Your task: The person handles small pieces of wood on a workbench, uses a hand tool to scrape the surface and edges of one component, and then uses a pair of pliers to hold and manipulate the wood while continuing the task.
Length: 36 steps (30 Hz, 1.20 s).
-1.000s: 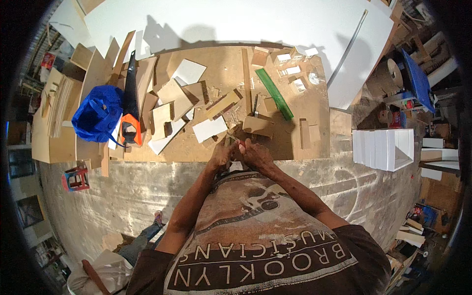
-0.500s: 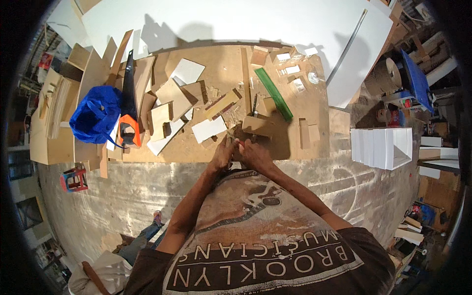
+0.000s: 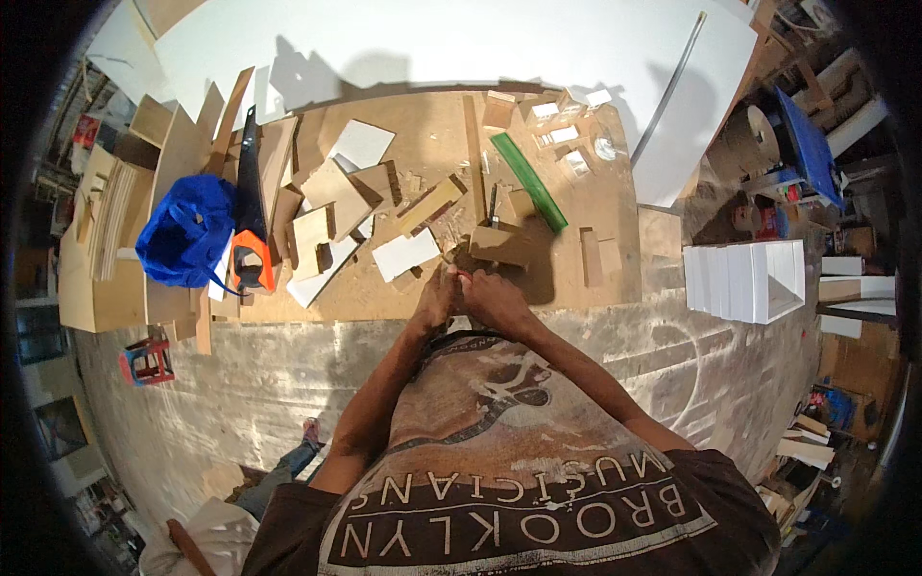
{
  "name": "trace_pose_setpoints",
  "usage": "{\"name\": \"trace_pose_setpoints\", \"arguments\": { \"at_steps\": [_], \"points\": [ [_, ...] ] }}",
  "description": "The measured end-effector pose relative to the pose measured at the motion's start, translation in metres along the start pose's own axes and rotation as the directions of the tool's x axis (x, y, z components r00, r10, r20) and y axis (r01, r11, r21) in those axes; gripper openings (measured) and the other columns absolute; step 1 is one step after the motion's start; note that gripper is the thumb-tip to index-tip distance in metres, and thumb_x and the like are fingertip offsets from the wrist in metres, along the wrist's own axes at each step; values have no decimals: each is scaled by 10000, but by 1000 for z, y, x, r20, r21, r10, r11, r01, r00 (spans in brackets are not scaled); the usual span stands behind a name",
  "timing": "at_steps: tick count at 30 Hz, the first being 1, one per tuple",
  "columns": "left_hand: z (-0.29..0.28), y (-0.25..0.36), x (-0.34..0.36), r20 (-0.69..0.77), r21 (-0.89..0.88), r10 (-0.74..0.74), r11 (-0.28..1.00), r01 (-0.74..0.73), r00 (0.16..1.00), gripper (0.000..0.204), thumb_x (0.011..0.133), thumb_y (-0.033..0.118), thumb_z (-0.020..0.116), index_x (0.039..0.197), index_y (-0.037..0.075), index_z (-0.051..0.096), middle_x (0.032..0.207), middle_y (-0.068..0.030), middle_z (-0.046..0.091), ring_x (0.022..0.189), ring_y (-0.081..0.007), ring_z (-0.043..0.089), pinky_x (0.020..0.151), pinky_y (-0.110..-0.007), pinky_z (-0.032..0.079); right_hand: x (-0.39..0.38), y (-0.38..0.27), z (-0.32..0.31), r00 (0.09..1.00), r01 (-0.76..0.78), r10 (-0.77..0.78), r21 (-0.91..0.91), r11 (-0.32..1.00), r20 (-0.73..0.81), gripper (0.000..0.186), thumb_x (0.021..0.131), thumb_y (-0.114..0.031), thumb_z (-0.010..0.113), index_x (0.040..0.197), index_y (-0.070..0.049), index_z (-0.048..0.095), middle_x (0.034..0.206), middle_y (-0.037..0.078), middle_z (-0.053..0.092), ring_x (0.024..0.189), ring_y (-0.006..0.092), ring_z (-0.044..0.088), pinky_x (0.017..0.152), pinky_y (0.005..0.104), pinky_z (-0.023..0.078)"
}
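Observation:
At the near edge of the wooden worktable (image 3: 365,305), my left hand (image 3: 437,300) and my right hand (image 3: 493,301) are close together, both with curled fingers. A small red thing (image 3: 464,273) shows at the fingers of my right hand; its kind is hidden by the grip. Whatever my left fingers hold is too covered to make out. Just beyond the hands are a wooden block (image 3: 497,246) and a white offcut (image 3: 405,253). A dark slim tool (image 3: 494,204) lies past the block. Farther off rests a green strip (image 3: 530,182), slanting across the board.
On the left are a handsaw (image 3: 252,259) with an orange handle and a blue bag (image 3: 184,230). Several wood offcuts (image 3: 336,197) cover the table's left half. White box-like pieces (image 3: 744,280) stand at right. Behind me on the left, another person's leg (image 3: 279,485) shows.
My view has shifted slightly. The hands stay together at the table edge, and my right hand has turned a little, leaving less of the red thing showing.

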<state>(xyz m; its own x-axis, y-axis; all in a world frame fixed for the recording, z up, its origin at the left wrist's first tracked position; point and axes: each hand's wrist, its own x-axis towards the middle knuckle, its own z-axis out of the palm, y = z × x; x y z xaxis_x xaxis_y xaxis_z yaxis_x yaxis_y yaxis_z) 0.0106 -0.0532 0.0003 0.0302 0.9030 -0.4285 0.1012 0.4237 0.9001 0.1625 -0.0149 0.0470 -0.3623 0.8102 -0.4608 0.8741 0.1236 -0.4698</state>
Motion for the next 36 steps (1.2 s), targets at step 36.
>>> {"name": "trace_pose_setpoints", "arguments": {
  "at_steps": [36],
  "points": [
    [-20,-25,3,127,24,4,1000,-7,992,507,1041,426,448,1282,-5,560,890,-126,701,725,-198,678,628,-356,565,0,30,-2,984,42,-2,222,974,-176,479,1073,-453,345,1075,-27,565,803,300,662,817,498,664,715,585,514]
  ]
}}
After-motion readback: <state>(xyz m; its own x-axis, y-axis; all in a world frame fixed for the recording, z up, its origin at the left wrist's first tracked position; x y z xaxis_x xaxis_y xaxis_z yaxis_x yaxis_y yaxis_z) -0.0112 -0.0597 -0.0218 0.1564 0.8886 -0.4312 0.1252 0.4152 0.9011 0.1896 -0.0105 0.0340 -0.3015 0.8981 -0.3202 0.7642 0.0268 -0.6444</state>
